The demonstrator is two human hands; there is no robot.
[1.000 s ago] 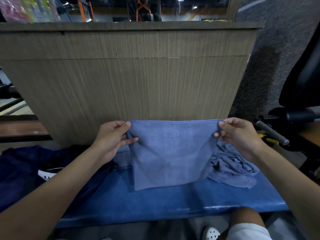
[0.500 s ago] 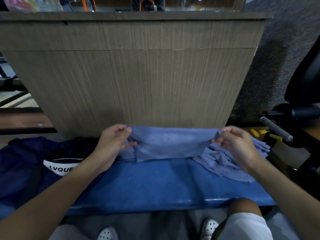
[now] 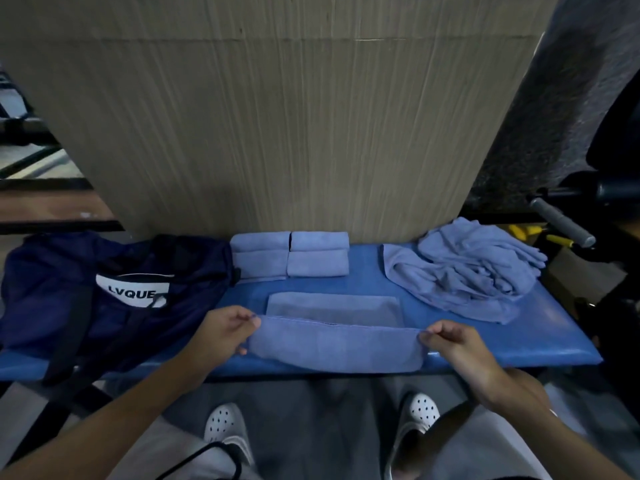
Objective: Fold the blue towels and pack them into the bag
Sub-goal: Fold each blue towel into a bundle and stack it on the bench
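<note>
Here, towel [image 3: 334, 346] in pinch of left hand [image 3: 221, 332], right hand [image 3: 453, 344]; beside, bag [image 3: 52, 271] ("LVQUE" label).

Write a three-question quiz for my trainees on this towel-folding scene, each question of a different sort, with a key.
1. True or false: the left hand and the right hand pinch the same towel.
2. The heap of unfolded towels lies on which part of the bench? A the person's left end; B the middle; C the person's right end.
3. What lies just left of the folded towels?

Key: 1 true; 2 C; 3 the bag.
</note>
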